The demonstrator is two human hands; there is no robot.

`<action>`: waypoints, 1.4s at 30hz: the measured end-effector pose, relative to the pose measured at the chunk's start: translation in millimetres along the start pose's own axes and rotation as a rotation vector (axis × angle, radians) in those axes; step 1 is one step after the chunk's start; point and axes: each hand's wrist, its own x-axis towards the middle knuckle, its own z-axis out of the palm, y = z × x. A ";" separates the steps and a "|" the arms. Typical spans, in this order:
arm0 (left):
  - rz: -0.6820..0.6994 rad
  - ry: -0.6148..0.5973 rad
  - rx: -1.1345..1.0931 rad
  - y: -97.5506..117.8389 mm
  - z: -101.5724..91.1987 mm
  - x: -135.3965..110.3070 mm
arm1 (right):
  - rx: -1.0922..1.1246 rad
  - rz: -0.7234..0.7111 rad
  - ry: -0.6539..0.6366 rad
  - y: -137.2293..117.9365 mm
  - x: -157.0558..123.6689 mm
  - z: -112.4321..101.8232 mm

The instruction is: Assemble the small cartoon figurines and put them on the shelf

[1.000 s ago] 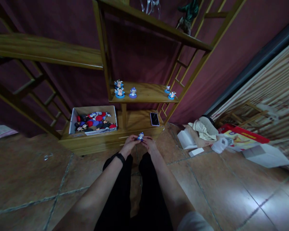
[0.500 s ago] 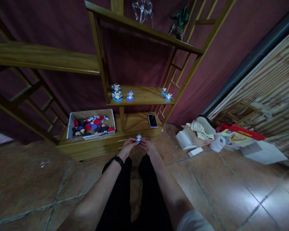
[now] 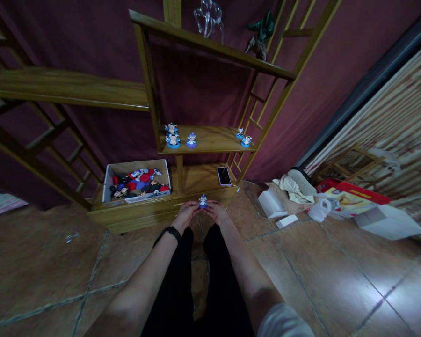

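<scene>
A small purple figurine [image 3: 202, 201] is held upright in front of the low wooden cabinet [image 3: 126, 217], pinched between the fingertips of the left hand [image 3: 185, 214] and the right hand [image 3: 216, 213]. Just beyond, a phone [image 3: 224, 176] lies flat on the cabinet top; a square post [image 3: 179, 174] stands between it and an open cardboard box [image 3: 126, 167] heaped with figurines, their round bases red, blue and black, too jumbled to sort by eye.

On the shelf [image 3: 214, 140] above, a purple-based figurine [image 3: 191, 140] stands beside two blue-based ones [image 3: 173, 141], with another blue-based pair [image 3: 246, 141] at the far right. The wood is yellowish and glossy. Higher up are a clear, glassy animal [image 3: 208, 18], perhaps a horse, and a dark green ornament [image 3: 263, 30]. White cartons [image 3: 271, 204] and a crumpled plastic bag [image 3: 320, 210] sit on the tiled floor [image 3: 252, 262] to the right.
</scene>
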 end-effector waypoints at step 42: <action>0.041 0.044 0.052 5.9 -4.3 -5.1 | 0.046 -0.028 -0.097 -2.8 -12.1 5.4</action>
